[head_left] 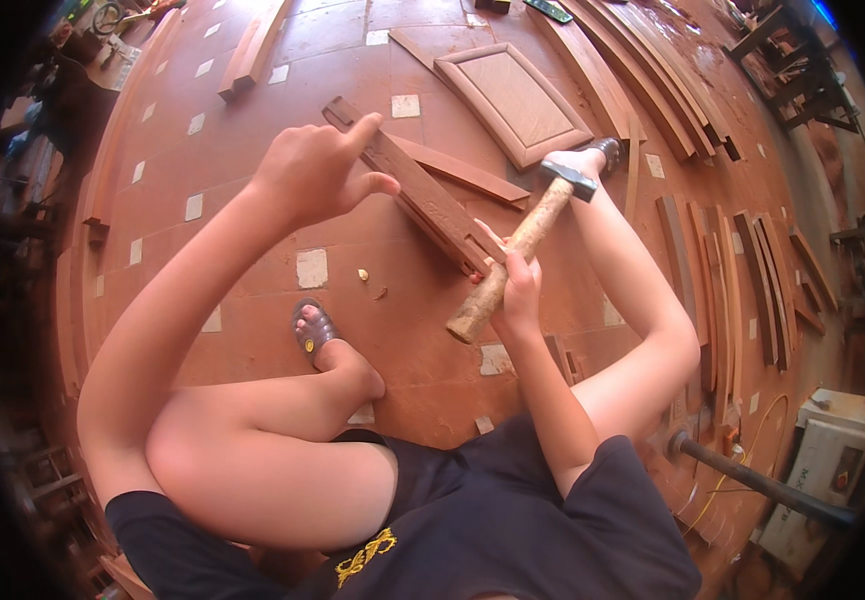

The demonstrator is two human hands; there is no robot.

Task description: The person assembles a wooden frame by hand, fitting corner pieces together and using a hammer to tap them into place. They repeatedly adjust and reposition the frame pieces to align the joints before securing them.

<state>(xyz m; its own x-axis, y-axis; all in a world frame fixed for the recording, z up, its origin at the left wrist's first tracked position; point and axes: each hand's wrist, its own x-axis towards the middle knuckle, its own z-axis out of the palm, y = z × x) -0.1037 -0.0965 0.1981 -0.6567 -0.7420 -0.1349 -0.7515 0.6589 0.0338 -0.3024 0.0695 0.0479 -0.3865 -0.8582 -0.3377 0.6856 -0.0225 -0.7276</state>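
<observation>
Wooden bar [430,205] | reddish-brown | long, straight | slot near each end

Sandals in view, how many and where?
2. One sandal is on the person's left foot, left of centre on the tiled floor; the other sandal is on the right foot, upper right, just past the hammer head. Others could be hidden in the dark edges.
</observation>
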